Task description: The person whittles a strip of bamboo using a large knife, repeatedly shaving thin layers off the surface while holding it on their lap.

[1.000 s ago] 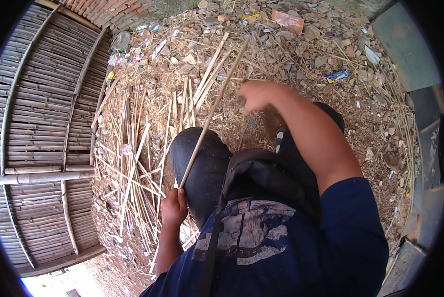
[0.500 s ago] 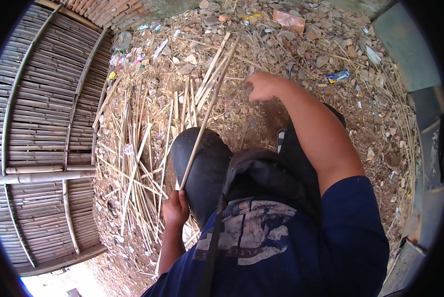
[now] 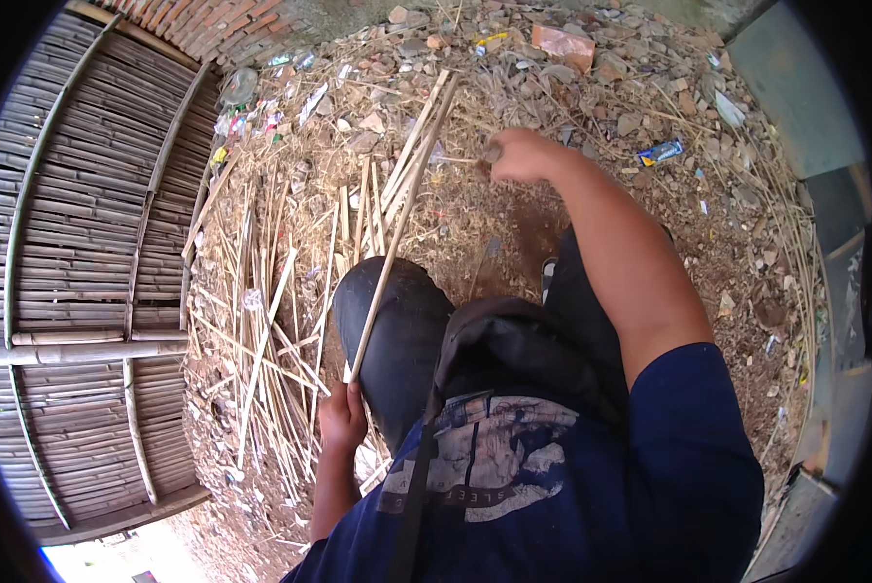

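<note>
My left hand point(image 3: 342, 418) is closed round the near end of a long, thin bamboo strip point(image 3: 391, 255). That strip slants up across my left knee point(image 3: 397, 321), its far end over a few other pale strips on the ground. Beyond my knees, my right hand point(image 3: 519, 156) is curled closed, to the right of the strip's far part and apart from it. Something brownish shows at its fingers, and a thin, pale line runs left from there; I cannot make out what it is. A pile of split bamboo strips point(image 3: 266, 379) lies loose to the left of my left leg.
A bamboo slat wall point(image 3: 86, 214) stands at the left, a brick wall point(image 3: 212, 29) at the far left. Stones, dry straw and litter cover the ground, including a blue wrapper point(image 3: 660, 153) and a reddish slab point(image 3: 563, 47). Grey-green panels point(image 3: 795, 97) border the right.
My right hand has shifted slightly, and its fingers look more tightly curled. The bamboo strip has tilted a little and its far end is slightly lower. My left hand keeps its grip.
</note>
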Tool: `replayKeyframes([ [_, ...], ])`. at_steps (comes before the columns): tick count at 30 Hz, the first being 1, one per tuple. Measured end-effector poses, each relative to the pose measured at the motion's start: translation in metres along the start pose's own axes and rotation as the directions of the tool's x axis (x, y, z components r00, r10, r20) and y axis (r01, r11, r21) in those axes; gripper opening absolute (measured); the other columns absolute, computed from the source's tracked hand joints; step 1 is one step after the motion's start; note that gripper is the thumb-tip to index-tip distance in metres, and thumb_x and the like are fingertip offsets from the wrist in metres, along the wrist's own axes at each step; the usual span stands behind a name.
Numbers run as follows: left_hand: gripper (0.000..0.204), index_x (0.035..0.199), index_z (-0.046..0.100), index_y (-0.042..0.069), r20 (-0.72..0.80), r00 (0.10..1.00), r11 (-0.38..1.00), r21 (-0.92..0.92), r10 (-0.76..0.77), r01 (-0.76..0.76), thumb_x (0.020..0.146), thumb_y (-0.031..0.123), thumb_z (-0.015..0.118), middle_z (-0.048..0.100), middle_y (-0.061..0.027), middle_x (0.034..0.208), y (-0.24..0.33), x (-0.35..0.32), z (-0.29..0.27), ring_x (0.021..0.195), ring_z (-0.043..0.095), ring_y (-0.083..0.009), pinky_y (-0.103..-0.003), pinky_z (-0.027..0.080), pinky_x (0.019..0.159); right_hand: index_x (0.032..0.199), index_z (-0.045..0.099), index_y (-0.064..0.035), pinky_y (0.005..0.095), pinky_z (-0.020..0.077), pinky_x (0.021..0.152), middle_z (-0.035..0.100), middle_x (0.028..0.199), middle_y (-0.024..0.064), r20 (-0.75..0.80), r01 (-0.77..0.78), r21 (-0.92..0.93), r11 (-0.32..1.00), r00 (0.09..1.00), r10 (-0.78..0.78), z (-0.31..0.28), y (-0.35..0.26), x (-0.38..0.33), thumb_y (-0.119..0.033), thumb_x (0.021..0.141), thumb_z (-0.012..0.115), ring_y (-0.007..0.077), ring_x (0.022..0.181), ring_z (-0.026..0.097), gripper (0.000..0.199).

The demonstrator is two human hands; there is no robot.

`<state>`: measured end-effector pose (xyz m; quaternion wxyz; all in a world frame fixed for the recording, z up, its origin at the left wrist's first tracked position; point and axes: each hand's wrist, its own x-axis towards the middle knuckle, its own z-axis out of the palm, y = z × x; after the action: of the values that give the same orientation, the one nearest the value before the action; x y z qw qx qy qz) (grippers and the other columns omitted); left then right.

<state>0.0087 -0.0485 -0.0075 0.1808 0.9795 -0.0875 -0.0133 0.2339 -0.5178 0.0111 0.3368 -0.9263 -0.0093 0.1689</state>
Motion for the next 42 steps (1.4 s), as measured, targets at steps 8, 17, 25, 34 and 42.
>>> replayKeyframes([
  [8,0.039,0.080,0.053,0.001,0.152,0.983,0.968,-0.208,-0.108,0.138,0.106,0.029,0.046,0.056,-0.0206,0.061,-0.004,-0.010,-0.007,0.055,0.057,-0.0387,-0.048,0.041,0.054,0.110,0.071,-0.0022,0.0451,0.0539,0.079,0.071,0.093,0.0215,0.093,0.082,-0.163,0.983,0.993,-0.067,0.029,-0.029,-0.003,-0.025,0.073,0.075,0.0343,0.089,0.070,0.043],
  [17,0.039,0.079,0.053,-0.001,0.131,0.982,0.980,-0.132,-0.134,0.151,0.105,0.027,0.047,0.054,-0.0220,0.061,-0.022,-0.022,-0.016,0.057,0.054,-0.0412,-0.047,0.040,0.056,0.116,0.069,-0.0015,0.0443,0.0538,0.085,0.070,0.108,0.0197,-0.135,-0.018,-0.115,0.993,0.991,0.002,-0.005,0.011,0.001,-0.027,0.076,0.075,0.0337,0.099,0.068,0.048],
  [25,0.042,0.078,0.055,0.001,0.314,0.922,0.864,-0.373,-0.224,0.337,0.107,0.030,0.047,0.049,-0.0028,0.062,-0.017,-0.020,-0.018,0.062,0.045,-0.0126,-0.035,0.041,0.058,0.106,0.072,-0.0055,0.0427,0.0543,0.081,0.071,0.098,0.0167,0.109,0.114,-0.242,0.964,0.990,-0.089,0.026,-0.029,-0.008,-0.022,0.078,0.072,0.0290,0.091,0.070,0.033],
  [34,0.044,0.079,0.055,0.002,0.419,0.873,0.798,-0.422,-0.250,0.431,0.108,0.033,0.045,0.050,-0.0018,0.066,-0.028,-0.017,-0.018,0.065,0.045,-0.0122,-0.033,0.040,0.061,0.105,0.071,-0.0050,0.0451,0.0530,0.081,0.071,0.097,0.0175,0.079,0.109,-0.050,0.993,0.991,-0.105,0.025,-0.012,0.001,-0.031,0.073,0.080,0.0339,0.094,0.068,0.042],
  [42,0.042,0.079,0.055,0.005,0.473,0.847,0.737,-0.479,-0.241,0.477,0.108,0.033,0.045,0.050,0.0016,0.066,-0.026,-0.010,-0.015,0.063,0.044,-0.0096,-0.030,0.038,0.058,0.114,0.068,-0.0006,0.0442,0.0539,0.085,0.070,0.106,0.0209,0.113,0.132,-0.212,0.968,0.988,-0.110,0.034,-0.011,0.004,-0.026,0.076,0.075,0.0359,0.099,0.068,0.046],
])
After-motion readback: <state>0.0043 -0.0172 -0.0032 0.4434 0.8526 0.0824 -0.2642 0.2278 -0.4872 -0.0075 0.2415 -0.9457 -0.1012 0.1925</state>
